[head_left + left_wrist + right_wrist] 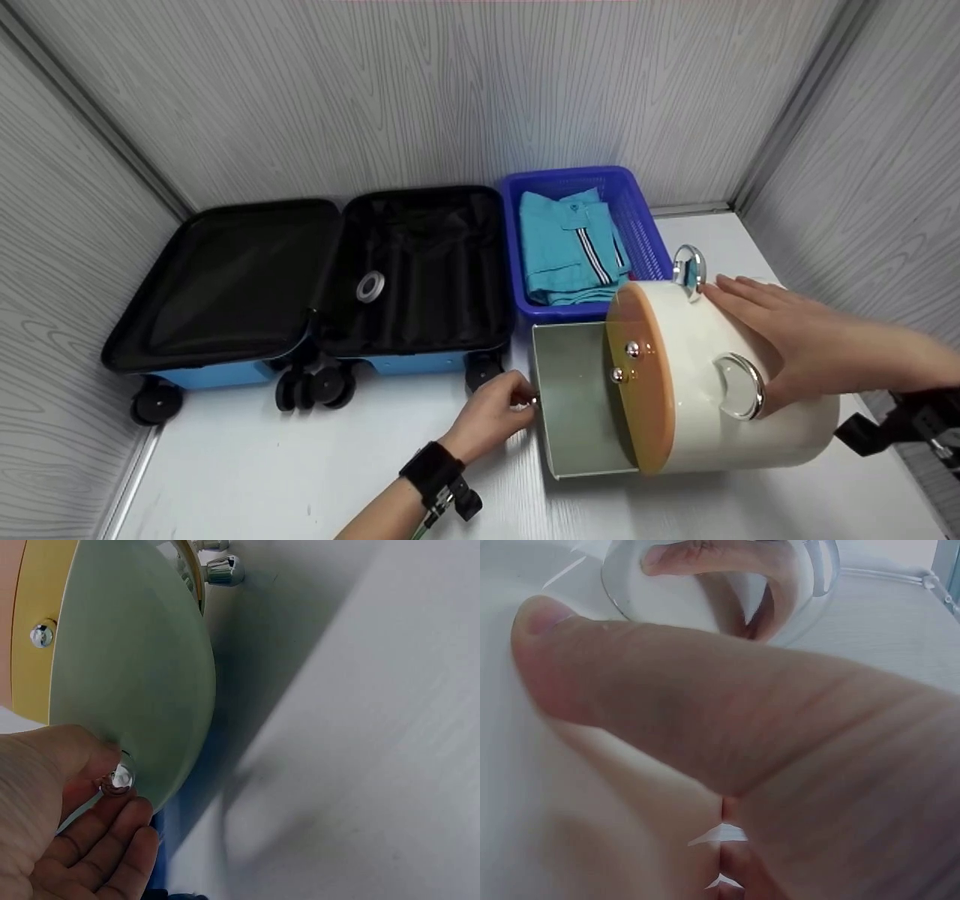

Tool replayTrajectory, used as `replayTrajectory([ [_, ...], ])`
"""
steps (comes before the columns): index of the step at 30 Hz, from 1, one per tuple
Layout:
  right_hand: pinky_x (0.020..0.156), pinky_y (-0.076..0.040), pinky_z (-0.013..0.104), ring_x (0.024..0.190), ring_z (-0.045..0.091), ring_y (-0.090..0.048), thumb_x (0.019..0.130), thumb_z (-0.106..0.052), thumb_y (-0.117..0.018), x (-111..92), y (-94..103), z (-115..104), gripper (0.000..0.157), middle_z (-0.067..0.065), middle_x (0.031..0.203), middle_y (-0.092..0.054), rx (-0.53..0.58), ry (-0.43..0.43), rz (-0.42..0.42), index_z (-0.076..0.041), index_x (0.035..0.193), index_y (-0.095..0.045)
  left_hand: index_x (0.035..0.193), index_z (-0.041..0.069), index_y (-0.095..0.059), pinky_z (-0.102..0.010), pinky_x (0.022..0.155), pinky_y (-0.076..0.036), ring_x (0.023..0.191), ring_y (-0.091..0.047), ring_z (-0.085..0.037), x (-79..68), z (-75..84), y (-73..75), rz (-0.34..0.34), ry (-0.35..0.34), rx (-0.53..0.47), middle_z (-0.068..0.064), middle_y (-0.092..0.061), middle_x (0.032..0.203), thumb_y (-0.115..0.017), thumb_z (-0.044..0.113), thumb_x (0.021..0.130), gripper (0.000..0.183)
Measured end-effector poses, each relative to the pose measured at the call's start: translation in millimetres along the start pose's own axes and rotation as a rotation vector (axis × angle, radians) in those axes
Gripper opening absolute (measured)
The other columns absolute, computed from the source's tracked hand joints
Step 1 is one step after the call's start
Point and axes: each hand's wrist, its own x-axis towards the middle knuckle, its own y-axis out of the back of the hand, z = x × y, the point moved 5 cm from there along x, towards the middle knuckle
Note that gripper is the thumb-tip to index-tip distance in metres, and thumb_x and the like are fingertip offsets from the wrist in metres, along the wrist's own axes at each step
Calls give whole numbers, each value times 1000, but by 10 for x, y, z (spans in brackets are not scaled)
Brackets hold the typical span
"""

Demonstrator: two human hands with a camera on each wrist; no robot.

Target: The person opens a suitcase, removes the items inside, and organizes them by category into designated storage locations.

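Note:
A rounded cream-white storage box [705,390] with an orange front panel [646,379] stands at the right in the head view. From its front a pale green drawer [577,397] sticks out to the left. My left hand [495,412] pinches a small chrome knob [120,776] on the drawer's outer face between thumb and fingers. My right hand [802,337] rests on the box's white side, its fingers extended toward a chrome ring [690,271] on top. Beside the right thumb [562,664] is a round chrome-rimmed fitting [741,386].
An open suitcase [420,364] with black lining lies at the left, its wheels facing me. A silver ring-shaped thing [370,286] is in its right half. Behind the drawer stands a blue basket [649,232] holding a folded teal garment [559,247]. Grey wood-grain panels [390,97] enclose the white table.

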Motion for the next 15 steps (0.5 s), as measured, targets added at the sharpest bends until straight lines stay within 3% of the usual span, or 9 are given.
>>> replayTrajectory([
  [15, 118, -21, 69, 152, 49, -20, 50, -42, -99, -10, -10, 11, 142, 21, 167, -24, 22, 0, 20, -7, 165, -24, 106, 14, -70, -30, 86, -56, 96, -67, -13, -70, -98, 36, -2, 17, 27, 3, -70, 105, -73, 15, 94, 13],
])
